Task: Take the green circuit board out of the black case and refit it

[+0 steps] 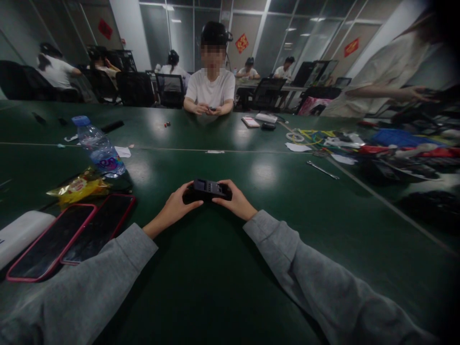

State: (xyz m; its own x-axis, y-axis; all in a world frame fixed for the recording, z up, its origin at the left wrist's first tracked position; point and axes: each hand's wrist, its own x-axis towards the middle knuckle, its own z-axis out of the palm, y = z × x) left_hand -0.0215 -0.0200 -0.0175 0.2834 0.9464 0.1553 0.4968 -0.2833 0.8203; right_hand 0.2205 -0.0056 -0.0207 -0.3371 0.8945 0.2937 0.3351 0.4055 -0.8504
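Both hands hold the black device [207,188] over the green table [215,278]; whether it touches the top, I cannot tell. The left hand [178,203] grips its left end between thumb and fingers, and the right hand [235,199] grips its right end the same way, thumbs on the near side. Whether the device is one piece or several is too dark to tell. Left of the device lie two phones with red edges, a white case [25,232] beside them, and a yellow packet [81,189]; beyond the packet the bottle [100,148] stands tilted in view. Right of the device and farther off lies a wrench [322,170], with cables [314,136] heaped past it. Straight beyond the device, across the table, a person [210,91] in a white shirt holds something small.
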